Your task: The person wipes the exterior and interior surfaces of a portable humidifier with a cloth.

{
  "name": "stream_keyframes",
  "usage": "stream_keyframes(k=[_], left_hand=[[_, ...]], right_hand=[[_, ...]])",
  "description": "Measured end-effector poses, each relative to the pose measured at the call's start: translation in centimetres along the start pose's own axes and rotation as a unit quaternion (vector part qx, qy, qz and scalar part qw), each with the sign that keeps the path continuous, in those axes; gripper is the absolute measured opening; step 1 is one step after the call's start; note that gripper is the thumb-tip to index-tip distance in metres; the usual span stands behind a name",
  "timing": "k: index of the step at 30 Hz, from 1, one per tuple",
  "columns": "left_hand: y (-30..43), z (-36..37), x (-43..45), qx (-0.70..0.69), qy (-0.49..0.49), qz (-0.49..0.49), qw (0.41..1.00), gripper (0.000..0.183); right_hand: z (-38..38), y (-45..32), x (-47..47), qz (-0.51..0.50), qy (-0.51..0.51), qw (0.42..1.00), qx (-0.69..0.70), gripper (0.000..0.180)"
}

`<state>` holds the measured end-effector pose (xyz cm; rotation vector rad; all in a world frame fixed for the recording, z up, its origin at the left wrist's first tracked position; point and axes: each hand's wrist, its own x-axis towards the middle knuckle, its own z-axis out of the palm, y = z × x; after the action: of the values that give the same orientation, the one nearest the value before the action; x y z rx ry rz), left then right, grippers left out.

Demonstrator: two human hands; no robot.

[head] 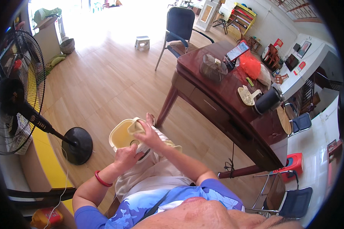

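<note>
A cream plastic container (119,134) rests tilted over my lap, its pale yellow inside facing up. My left hand (126,157), with a red bangle at the wrist, grips the near rim of the container. Bunched in my right hand (149,136) is a cream cloth (136,126), pressed against the container's right rim. A dark ring shows between my two hands; what it belongs to is unclear. Part of the container's near side is hidden behind my left hand.
To my right stands a dark red wooden table (199,98) bearing a wire basket (213,67), a phone (237,51) on a stand, a red plastic bag (250,65), a cream slotted tray (247,96) and a black cylindrical vessel (268,100). A black pedestal fan (77,146) stands left.
</note>
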<state>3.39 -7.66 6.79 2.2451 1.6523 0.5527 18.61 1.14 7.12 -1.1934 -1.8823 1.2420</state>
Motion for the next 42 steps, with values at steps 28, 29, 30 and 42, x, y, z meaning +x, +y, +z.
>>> stream_keyframes(k=[28, 29, 30, 42], left_hand=[[0.7, -1.0, -0.2, 0.008, -0.028, 0.014, 0.999, 0.035], [0.9, -0.9, -0.2, 0.008, -0.032, 0.018, 0.999, 0.034], [0.8, -0.8, -0.1, -0.003, -0.005, 0.034, 0.999, 0.034], [0.7, -0.6, -0.4, 0.032, -0.037, 0.053, 0.997, 0.034]], right_hand=[[2.9, 4.0, -2.9, -0.031, 0.117, 0.984, 0.13, 0.059], [3.2, 4.3, -4.1, -0.085, 0.184, 0.979, 0.034, 0.06], [3.1, 3.7, -4.8, -0.116, 0.185, 0.975, -0.03, 0.06], [-2.1, 0.8, 0.6, 0.086, -0.086, 0.992, 0.028, 0.078]])
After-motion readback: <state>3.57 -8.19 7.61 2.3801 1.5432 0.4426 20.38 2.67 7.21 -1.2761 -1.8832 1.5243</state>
